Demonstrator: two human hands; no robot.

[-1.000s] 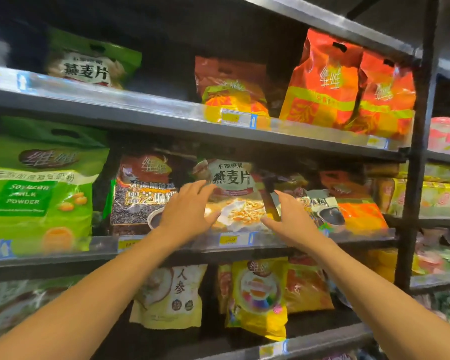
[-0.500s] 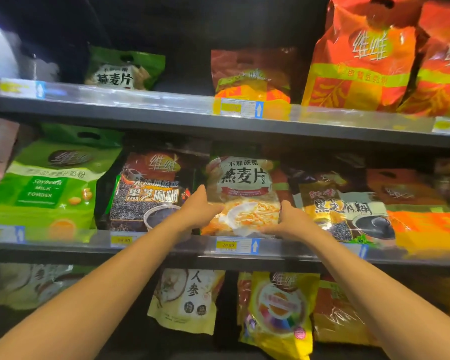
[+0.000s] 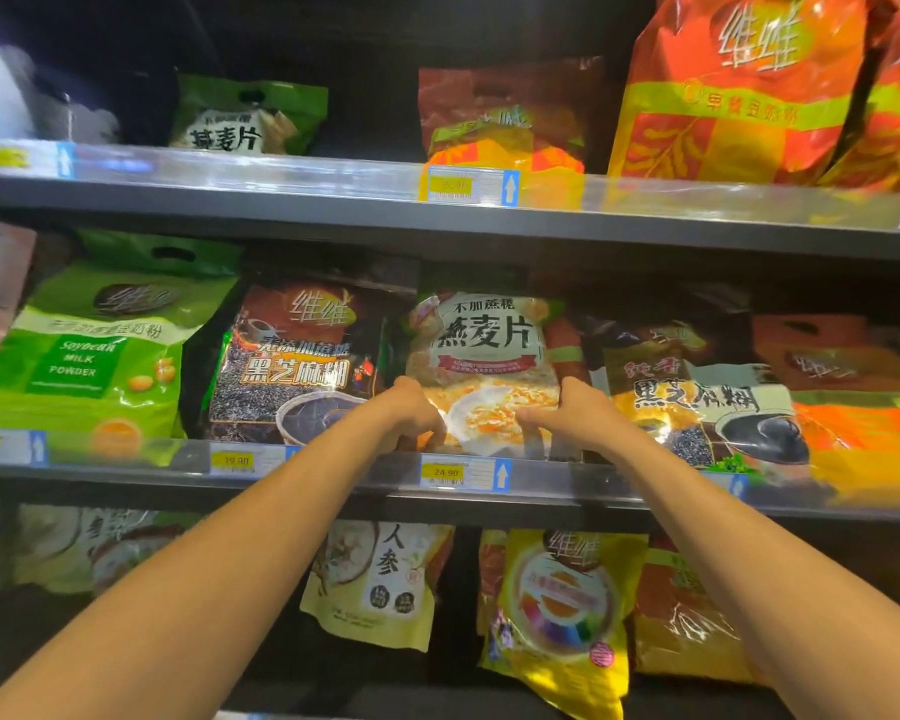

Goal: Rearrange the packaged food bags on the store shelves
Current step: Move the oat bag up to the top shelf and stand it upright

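Head view. Middle shelf point(image 3: 489, 504), front rail with price tags. An oatmeal bag point(image 3: 484, 366) stands upright at the centre of this shelf, its lower edge behind the rail. The left hand point(image 3: 411, 415) grips the bag's lower left edge, fingers curled around it; the right hand point(image 3: 572, 415) grips the lower right edge, its thumb lying across the front of the bag. Both forearms reach up from the bottom of the frame.

Just left of the held bag stands a black sesame paste bag point(image 3: 292, 366), touching it; further left, a green soybean milk powder bag point(image 3: 89, 350). To the right, a second black sesame bag point(image 3: 697, 397) overlaps the oatmeal bag's right side, with an orange bag point(image 3: 863, 407) beyond it.

Upper shelf point(image 3: 281, 200): a small green oatmeal bag point(image 3: 250, 119), a dark red bag point(image 3: 505, 116) and a large orange bag point(image 3: 739, 90). Lower shelf: a pale ginseng-labelled bag point(image 3: 380, 579) and a yellow bag point(image 3: 562, 615), both partly blurred.
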